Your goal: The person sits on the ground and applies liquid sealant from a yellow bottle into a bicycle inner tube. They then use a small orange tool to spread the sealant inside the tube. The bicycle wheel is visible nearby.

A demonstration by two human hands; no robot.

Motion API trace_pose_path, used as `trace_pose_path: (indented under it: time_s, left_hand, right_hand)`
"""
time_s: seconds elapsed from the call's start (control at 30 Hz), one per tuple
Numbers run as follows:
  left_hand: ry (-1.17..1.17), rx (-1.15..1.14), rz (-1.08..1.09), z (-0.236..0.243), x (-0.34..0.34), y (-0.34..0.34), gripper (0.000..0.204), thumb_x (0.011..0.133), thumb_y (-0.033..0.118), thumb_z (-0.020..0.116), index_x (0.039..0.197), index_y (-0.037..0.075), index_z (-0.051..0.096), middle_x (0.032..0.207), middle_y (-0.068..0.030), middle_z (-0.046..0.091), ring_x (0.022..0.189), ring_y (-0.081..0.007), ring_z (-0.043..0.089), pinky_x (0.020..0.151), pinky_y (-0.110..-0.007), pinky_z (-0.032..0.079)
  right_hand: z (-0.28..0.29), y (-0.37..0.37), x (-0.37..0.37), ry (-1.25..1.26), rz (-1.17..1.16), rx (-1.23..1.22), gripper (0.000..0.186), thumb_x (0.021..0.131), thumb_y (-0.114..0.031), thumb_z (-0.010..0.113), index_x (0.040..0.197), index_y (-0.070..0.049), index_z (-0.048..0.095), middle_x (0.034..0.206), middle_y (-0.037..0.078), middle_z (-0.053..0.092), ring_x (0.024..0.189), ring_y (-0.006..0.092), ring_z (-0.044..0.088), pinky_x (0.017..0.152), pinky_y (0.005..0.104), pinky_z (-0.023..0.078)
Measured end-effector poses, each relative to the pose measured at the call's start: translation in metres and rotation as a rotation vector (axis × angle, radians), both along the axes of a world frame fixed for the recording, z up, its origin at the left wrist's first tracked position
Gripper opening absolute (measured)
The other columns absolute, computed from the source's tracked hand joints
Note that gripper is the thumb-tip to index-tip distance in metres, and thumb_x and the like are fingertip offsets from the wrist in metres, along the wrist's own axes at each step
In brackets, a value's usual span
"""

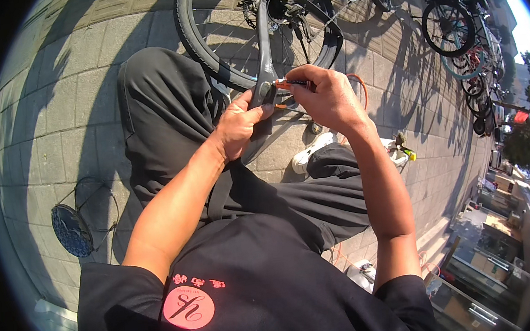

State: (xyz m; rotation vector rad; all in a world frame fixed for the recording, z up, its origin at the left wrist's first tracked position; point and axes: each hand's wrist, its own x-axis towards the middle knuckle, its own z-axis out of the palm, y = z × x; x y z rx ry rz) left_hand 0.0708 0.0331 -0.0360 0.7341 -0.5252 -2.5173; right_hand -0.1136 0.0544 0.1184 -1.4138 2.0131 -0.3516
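Observation:
A black bicycle inner tube (265,55) hangs out of the bike wheel (204,51) toward me, pulled flat. My left hand (236,129) is closed on its near part, thumb on top. A small greyish round spot (264,90) shows on the rubber just beyond the thumb. Between the pinched fingers of my right hand (329,97) is a small orange-and-dark tube (285,83), its tip at or close to that spot. Whether the tip touches the rubber I cannot tell. The fingers partly hide the small tube.
The bicycle lies or leans beyond my knees on paving slabs (62,152). An orange hose (364,90) curves right of my right hand. A round dark bag (72,229) with a strap rests at left. Several parked bikes (448,26) line the right.

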Motion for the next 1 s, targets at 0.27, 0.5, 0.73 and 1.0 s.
trace_pose_path:
  time_s: [0.27,0.5,0.73,1.0]
  left_hand:
    - [0.039,-0.039,-0.02,-0.005,0.0,0.0,0.034,0.111,0.005,0.065,0.146,0.007,0.067,0.123,-0.0001,0.076,0.107,-0.0082,0.07,0.092,-0.026,0.057]
    - [0.055,-0.025,-0.003,-0.014,0.007,-0.001,0.036,0.107,0.001,0.067,0.142,0.007,0.069,0.122,-0.0001,0.076,0.106,-0.009,0.069,0.096,-0.027,0.056]
    - [0.064,0.04,-0.037,-0.003,0.007,-0.002,0.043,0.103,0.002,0.068,0.145,0.006,0.066,0.119,0.0,0.074,0.101,-0.011,0.068,0.094,-0.029,0.057]
    - [0.106,0.079,-0.029,0.006,0.007,-0.006,0.046,0.102,0.001,0.067,0.148,0.006,0.065,0.128,-0.0042,0.074,0.116,-0.0151,0.068,0.104,-0.034,0.056]
  right_hand:
    - [-0.005,-0.006,-0.007,0.038,0.122,0.039,0.031,0.099,-0.017,0.072,0.124,-0.001,0.08,0.094,0.014,0.081,0.08,0.0169,0.074,0.076,0.0351,0.058]
    - [0.025,-0.018,0.005,0.033,0.194,0.176,0.029,0.098,-0.016,0.075,0.12,0.002,0.08,0.093,0.018,0.082,0.082,0.0269,0.079,0.076,0.039,0.061]
    - [-0.032,0.061,-0.029,-1.598,-0.335,-0.27,0.056,0.104,-0.007,0.073,0.156,0.006,0.057,0.124,0.017,0.076,0.092,0.019,0.074,0.087,0.0409,0.064]
    - [-0.035,0.069,0.038,-2.022,-0.253,-0.417,0.046,0.109,-0.027,0.072,0.142,0.001,0.055,0.109,0.005,0.056,0.085,0.0223,0.066,0.09,0.0527,0.06]
